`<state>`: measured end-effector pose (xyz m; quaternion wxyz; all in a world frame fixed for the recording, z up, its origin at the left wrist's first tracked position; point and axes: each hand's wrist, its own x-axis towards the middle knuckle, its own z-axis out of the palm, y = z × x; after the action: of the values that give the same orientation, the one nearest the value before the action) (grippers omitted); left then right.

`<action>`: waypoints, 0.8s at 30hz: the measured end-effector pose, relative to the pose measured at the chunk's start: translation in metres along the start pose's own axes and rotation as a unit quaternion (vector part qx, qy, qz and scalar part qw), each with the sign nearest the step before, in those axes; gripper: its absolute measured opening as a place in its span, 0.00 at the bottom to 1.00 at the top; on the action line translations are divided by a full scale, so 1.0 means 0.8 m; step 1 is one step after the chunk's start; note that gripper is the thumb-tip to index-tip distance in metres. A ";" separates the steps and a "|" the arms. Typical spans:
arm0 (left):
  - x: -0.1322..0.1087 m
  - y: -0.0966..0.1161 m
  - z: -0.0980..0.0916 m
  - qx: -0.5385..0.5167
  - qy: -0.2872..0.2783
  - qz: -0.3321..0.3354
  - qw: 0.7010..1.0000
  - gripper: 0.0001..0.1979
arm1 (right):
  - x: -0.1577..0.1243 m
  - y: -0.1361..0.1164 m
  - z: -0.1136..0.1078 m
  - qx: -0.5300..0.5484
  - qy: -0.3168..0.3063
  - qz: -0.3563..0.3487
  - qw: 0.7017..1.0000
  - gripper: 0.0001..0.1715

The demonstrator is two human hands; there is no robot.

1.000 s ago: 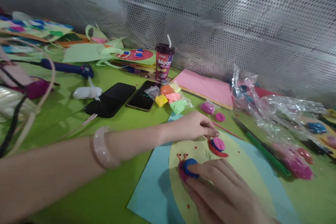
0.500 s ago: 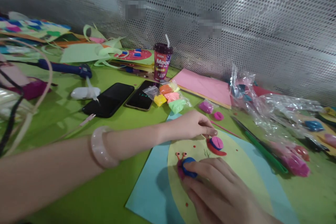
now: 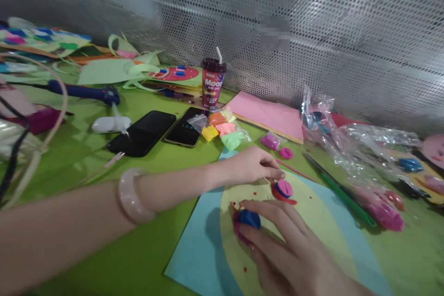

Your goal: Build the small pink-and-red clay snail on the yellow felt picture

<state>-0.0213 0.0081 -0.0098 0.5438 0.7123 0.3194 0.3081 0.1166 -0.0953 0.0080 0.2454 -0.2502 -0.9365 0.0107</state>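
straddling blue-shelled snail (image 3: 250, 219) with right hand (image 3: 294, 246), fingers parted, lightly curled
bunching fingers of left hand (image 3: 255, 166) just beside pink-shelled snail (image 3: 285, 188); can't tell if gripping

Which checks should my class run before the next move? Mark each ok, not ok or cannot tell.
1. Blue-shelled clay snail on the yellow oval: ok.
2. Right hand at that snail: ok, fingers about it.
3. Left hand touching the pink-topped snail: cannot tell.
4. Green-handled tool clear of both hands: ok.
5. Phones put away: not ok, two lie on the table.
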 end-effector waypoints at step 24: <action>-0.004 0.015 0.005 -0.001 0.021 -0.037 0.999 0.09 | -0.016 0.102 -0.011 -0.045 0.151 0.076 0.985 0.09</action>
<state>-0.0189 0.0007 0.0007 0.5484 0.6931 0.3564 0.3029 0.1682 -0.0308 -0.0018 0.3706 -0.3298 -0.8668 -0.0509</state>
